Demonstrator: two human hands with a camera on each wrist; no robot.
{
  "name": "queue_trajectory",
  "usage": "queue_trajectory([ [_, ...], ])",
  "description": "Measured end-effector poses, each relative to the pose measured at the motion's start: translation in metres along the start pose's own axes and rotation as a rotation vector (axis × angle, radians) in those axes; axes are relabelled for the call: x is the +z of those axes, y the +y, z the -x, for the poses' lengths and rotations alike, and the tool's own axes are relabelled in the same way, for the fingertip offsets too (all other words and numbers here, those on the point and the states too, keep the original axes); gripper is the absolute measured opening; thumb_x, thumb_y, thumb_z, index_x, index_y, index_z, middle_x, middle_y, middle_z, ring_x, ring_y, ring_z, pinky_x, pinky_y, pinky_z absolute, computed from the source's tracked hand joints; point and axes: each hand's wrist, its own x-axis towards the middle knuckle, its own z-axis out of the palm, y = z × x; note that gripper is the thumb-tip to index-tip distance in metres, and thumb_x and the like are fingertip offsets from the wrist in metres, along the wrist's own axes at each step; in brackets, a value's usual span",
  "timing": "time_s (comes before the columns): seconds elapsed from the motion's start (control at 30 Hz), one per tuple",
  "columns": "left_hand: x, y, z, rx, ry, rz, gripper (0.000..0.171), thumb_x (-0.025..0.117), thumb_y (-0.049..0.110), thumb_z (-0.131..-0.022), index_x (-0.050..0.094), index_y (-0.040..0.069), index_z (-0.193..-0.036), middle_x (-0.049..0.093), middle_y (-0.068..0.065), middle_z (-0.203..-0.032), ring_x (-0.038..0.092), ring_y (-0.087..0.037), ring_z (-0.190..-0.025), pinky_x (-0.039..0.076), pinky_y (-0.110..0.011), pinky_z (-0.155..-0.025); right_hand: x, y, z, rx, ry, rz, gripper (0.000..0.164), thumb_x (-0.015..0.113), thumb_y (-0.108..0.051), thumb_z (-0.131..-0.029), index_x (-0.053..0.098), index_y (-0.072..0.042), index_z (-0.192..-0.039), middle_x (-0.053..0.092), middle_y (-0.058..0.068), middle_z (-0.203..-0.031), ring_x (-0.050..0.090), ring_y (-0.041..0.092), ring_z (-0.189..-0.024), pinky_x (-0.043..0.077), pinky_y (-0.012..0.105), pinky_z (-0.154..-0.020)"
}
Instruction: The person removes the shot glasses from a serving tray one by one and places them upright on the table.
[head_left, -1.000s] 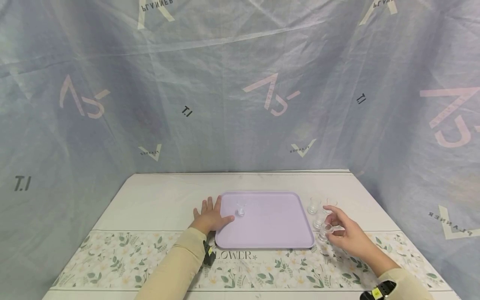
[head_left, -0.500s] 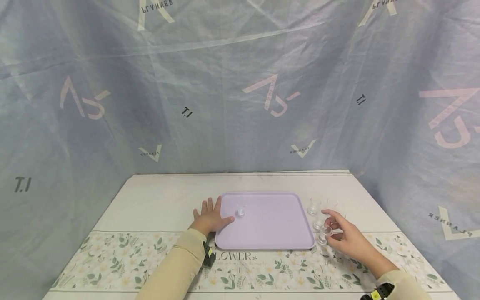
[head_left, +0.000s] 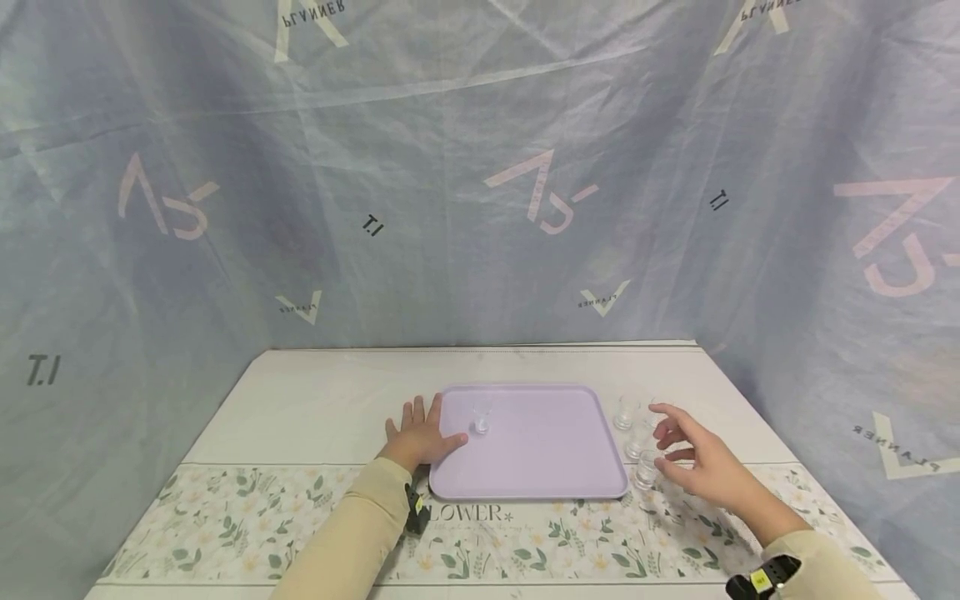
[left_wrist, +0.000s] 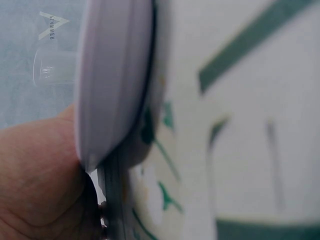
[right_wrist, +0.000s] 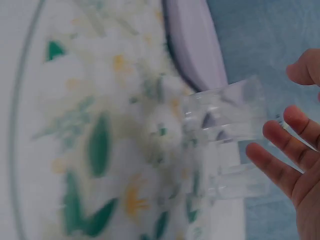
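Note:
A lilac tray (head_left: 536,450) lies on the table with one small clear shot glass (head_left: 482,423) standing near its left side. My left hand (head_left: 422,435) rests on the tray's left edge, fingers spread and thumb over the rim. Several more clear shot glasses stand to the right of the tray; the front one (head_left: 646,472) is nearest to my right hand (head_left: 697,458). Its fingers are apart and relaxed with nothing between them. In the right wrist view the fingertips (right_wrist: 257,152) and thumb stand clear of the near glass (right_wrist: 230,112). Some glasses are partly hidden behind the right hand.
A white tablecloth with a floral band (head_left: 300,525) covers the table. Blue-grey printed fabric (head_left: 450,233) hangs behind and on both sides. In the left wrist view the tray's edge (left_wrist: 112,80) fills the middle, close up.
My right hand has let go of the front shot glass and drawn slightly back to the right, its fingers opening. The left hand and tray have stayed in place.

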Motion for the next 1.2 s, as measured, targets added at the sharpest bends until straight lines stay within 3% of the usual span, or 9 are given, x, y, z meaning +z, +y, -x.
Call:
queue_trajectory([
  [0.2, 0.002, -0.002, -0.003, 0.002, 0.0, -0.005, 0.106, 0.053, 0.071, -0.091, 0.001, 0.016, -0.164, -0.005, -0.023, -0.167, -0.008, -0.042, -0.154, -0.005, -0.07, -0.116, -0.005, -0.01, -0.02, -0.057, 0.049, 0.055, 0.08, 0.079, 0.01, -0.078, 0.044, -0.006, -0.147, 0.057, 0.0, -0.107, 0.065, 0.02, -0.089, 0.06, 0.035, -0.072],
  [0.43, 0.002, -0.002, -0.004, -0.003, 0.001, -0.017, 0.106, 0.053, 0.072, -0.091, 0.001, 0.017, -0.164, -0.005, -0.023, -0.168, -0.007, -0.042, -0.154, -0.005, -0.07, -0.116, 0.006, -0.023, -0.051, -0.063, 0.003, -0.032, 0.077, 0.076, 0.009, -0.082, 0.042, -0.008, -0.149, 0.058, 0.003, -0.11, 0.065, 0.027, -0.094, 0.06, 0.041, -0.077],
  [0.77, -0.001, 0.001, 0.002, 0.001, -0.001, 0.008, 0.104, 0.055, 0.069, -0.092, 0.002, 0.015, -0.164, -0.005, -0.023, -0.167, -0.008, -0.041, -0.154, -0.006, -0.069, -0.117, 0.047, -0.038, -0.095, -0.042, -0.09, -0.216, 0.078, 0.073, 0.01, -0.083, 0.039, -0.01, -0.151, 0.059, 0.012, -0.114, 0.065, 0.03, -0.1, 0.059, 0.049, -0.082],
  [0.87, -0.001, 0.001, 0.001, 0.004, -0.001, 0.006, 0.104, 0.054, 0.069, -0.092, 0.001, 0.016, -0.164, -0.005, -0.023, -0.167, -0.008, -0.041, -0.154, -0.006, -0.069, -0.116, 0.062, -0.048, -0.108, -0.028, -0.085, -0.273, 0.079, 0.072, 0.014, -0.083, 0.039, -0.01, -0.15, 0.058, 0.015, -0.115, 0.064, 0.032, -0.102, 0.058, 0.052, -0.084],
  [1.07, -0.001, 0.001, 0.0, -0.004, 0.005, -0.003, 0.104, 0.054, 0.07, -0.092, 0.002, 0.017, -0.164, -0.004, -0.023, -0.168, -0.008, -0.041, -0.154, -0.005, -0.069, -0.116, 0.089, -0.078, -0.128, 0.01, -0.062, -0.362, 0.077, 0.071, 0.018, -0.081, 0.039, 0.0, -0.148, 0.056, 0.026, -0.118, 0.061, 0.048, -0.106, 0.054, 0.064, -0.086],
  [1.2, 0.0, 0.0, 0.0, -0.01, 0.007, 0.002, 0.105, 0.055, 0.071, -0.091, 0.003, 0.018, -0.165, -0.004, -0.023, -0.168, -0.007, -0.041, -0.154, -0.005, -0.07, -0.116, 0.111, -0.079, -0.14, 0.021, -0.056, -0.4, 0.078, 0.071, 0.017, -0.081, 0.039, -0.002, -0.149, 0.055, 0.027, -0.12, 0.06, 0.051, -0.109, 0.053, 0.064, -0.087],
])
